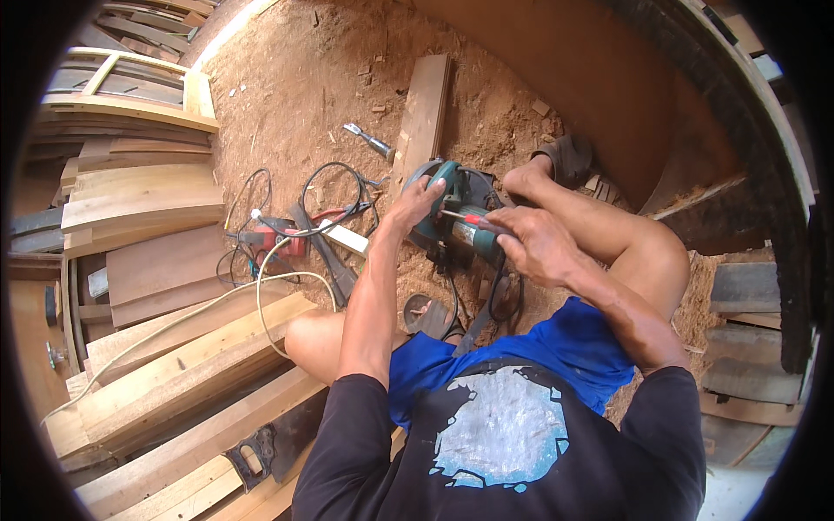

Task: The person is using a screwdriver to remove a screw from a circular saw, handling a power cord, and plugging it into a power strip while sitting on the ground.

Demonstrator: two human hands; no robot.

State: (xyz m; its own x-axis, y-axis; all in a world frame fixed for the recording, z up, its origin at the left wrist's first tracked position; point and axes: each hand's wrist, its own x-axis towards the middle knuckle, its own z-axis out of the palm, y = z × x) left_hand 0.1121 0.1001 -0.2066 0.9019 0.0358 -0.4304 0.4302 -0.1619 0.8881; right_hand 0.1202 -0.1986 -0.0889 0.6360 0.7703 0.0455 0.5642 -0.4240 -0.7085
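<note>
Circular saw [467, 236] between two hands

Teal housing and dark metal parts show at the near end of a flat, brown wooden plank [426, 104], above crumbly, sawdust-strewn earth [287, 104]. The left hand [415, 207] has its fingers curled around the saw's rounded handle. The right hand [543, 246] is closed on a slim screwdriver [474, 220] with red on it, its shaft pointing at the saw; whether the tip touches, I cannot tell. A pale, rounded print [499, 425] marks the dark shirt [625, 443].
</note>
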